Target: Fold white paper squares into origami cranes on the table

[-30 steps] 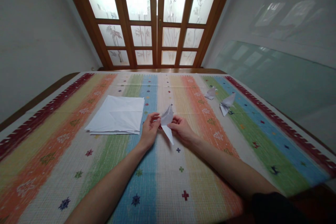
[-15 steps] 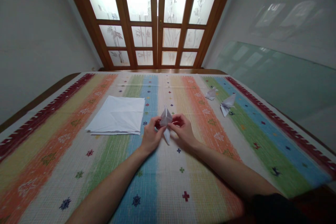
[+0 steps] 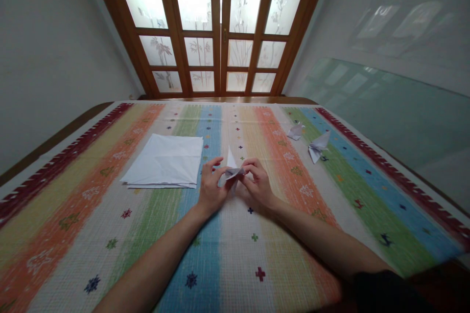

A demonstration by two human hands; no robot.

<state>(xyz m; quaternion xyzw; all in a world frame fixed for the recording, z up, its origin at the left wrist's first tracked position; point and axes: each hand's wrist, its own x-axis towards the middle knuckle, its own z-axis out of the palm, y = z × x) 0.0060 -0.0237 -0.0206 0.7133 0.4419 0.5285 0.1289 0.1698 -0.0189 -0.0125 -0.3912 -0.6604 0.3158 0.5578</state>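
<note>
Between my two hands is a small piece of folded white paper, raised just above the cloth, with one narrow point sticking up away from me. My left hand pinches its left side between thumb and fingers. On the right side, my right hand grips the other edge with thumb and fingertips. Parts of the lower folds are hidden behind my fingers. To the left of my hands lies a stack of white paper squares.
Two folded paper cranes, a smaller one and a larger one, rest at the far right of the striped tablecloth. A glass panel leans along the right wall. Wooden doors with glass panes stand beyond the table.
The folded paper has tipped and its upper part now spreads flatter between my hands, with a point showing at the far side. My fingers have shifted to its two edges.
</note>
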